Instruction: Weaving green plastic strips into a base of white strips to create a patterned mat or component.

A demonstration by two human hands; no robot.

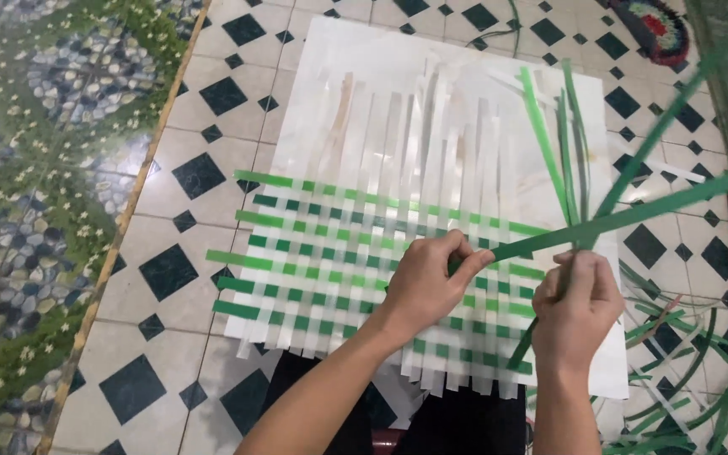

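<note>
Both hands closed: left hand (425,282) pinches the green strip (634,215); right hand (577,303) grips another. Strips look light, springy, slick; hold near the woven mat (330,253).

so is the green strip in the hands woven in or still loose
Mostly loose: the green strip runs free to the right, only its end at the left hand.

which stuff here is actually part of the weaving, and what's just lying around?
In use:
- left hand, pinching the green strip
- right hand, gripping upright green strips
- woven green-and-white mat
- white board under it

Lying about:
- loose green strips on the tiled floor
- crocheted piece, far corner
</note>
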